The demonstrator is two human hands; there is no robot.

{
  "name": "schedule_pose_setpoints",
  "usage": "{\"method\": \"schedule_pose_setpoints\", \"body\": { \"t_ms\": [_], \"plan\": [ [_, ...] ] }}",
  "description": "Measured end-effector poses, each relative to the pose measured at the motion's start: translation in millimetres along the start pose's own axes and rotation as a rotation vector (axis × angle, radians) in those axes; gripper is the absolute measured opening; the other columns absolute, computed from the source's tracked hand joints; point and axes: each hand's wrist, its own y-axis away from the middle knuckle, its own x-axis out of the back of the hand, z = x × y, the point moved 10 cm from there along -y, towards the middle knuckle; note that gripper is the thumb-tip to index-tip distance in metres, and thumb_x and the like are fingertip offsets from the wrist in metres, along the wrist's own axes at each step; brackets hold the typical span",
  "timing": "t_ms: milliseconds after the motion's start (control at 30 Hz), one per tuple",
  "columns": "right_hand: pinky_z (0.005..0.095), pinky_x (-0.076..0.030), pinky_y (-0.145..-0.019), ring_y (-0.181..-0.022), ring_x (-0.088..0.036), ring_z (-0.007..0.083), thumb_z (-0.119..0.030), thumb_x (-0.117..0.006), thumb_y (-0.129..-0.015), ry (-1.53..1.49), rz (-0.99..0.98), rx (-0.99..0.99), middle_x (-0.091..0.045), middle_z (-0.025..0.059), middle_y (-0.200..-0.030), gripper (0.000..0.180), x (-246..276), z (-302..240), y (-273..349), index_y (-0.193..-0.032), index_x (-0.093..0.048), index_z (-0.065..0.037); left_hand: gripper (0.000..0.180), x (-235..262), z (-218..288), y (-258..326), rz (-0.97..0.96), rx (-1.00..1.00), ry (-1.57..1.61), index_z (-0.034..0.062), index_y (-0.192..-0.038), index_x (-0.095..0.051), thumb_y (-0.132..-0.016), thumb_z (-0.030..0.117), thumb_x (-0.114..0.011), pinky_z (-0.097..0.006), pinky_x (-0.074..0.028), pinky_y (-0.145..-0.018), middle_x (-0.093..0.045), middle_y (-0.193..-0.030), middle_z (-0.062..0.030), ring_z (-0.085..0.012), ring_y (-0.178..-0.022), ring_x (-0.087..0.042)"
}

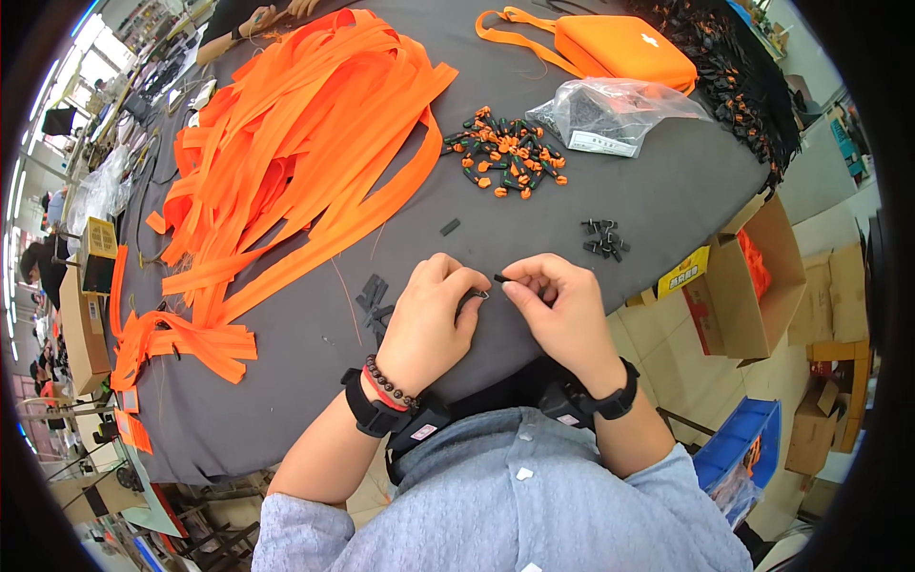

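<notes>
Over the near edge of the grey-covered table, my left hand (434,319) pinches a small piece with a metal-looking edge (481,294); its kind is too small to tell. Close to its right, thumb and fingers of my right hand (558,303) close on a short black strip (501,278). The two pieces are slightly apart. Beside my left hand lie several flat black strips (374,297), partly hidden by it, and a single one (450,227) rests farther up. To the right of my right hand sits a small cluster of black parts (603,238).
A large heap of orange zipper tape (305,124) covers the table's left. Black and orange pulls (505,153) are piled at the centre, near a clear plastic bag (610,114) and an orange case (624,50). Cardboard box (782,276) and blue bin (739,439) stand right.
</notes>
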Motion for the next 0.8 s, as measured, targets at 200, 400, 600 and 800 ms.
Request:
{"method": "schedule_pose_setpoints", "body": {
  "t_ms": [200,400,600,800],
  "plan": [
    [0.0212,-0.052,-0.074,-0.081,-0.064,0.0079,-0.004,-0.07,-0.088,-0.506,-0.086,-0.218,-0.07,0.0052,-0.089,0.015,5,13,7,-0.101,-0.068,0.003,0.013,0,-4,-1,0.012,-0.029,0.008,0.0043,-0.093,-0.067,-0.081,-0.001,-0.067,-0.033,-0.049,-0.074,-0.06,-0.084,-0.0078,-0.0257,-0.083,-0.06],
    [0.0231,-0.054,-0.077,-0.086,-0.068,0.0133,-0.004,-0.071,-0.088,-0.639,-0.112,-0.33,-0.071,0.0103,-0.094,0.02,9,10,18,-0.106,-0.068,0.004,0.012,0,-23,5,-0.038,0.357,0.623,-0.0011,-0.102,-0.068,-0.092,0.006,-0.067,-0.019,-0.046,-0.07,-0.066,-0.087,-0.0001,-0.0033,-0.081,-0.057],
    [0.0232,-0.055,-0.077,-0.086,-0.068,0.0131,-0.003,-0.07,-0.087,-0.566,-0.085,-0.293,-0.071,0.0112,-0.095,0.019,8,0,17,-0.104,-0.068,0.006,0.017,-14,-24,14,-0.176,0.505,1.044,0.0002,-0.109,-0.065,-0.095,0.01,-0.064,-0.023,-0.051,-0.074,-0.069,-0.092,-0.0039,-0.0079,-0.082,-0.062],
    [0.0242,-0.054,-0.073,-0.082,-0.067,0.012,0.002,-0.071,-0.084,-0.348,-0.027,-0.078,-0.072,0.0082,-0.092,0.015,8,-15,13,-0.099,-0.071,0.002,0.015,-25,-28,21,-0.246,0.596,1.333,0.0026,-0.11,-0.06,-0.097,0.01,-0.061,-0.025,-0.053,-0.078,-0.069,-0.099,-0.0076,-0.0118,-0.088,-0.065]
  ]
}}
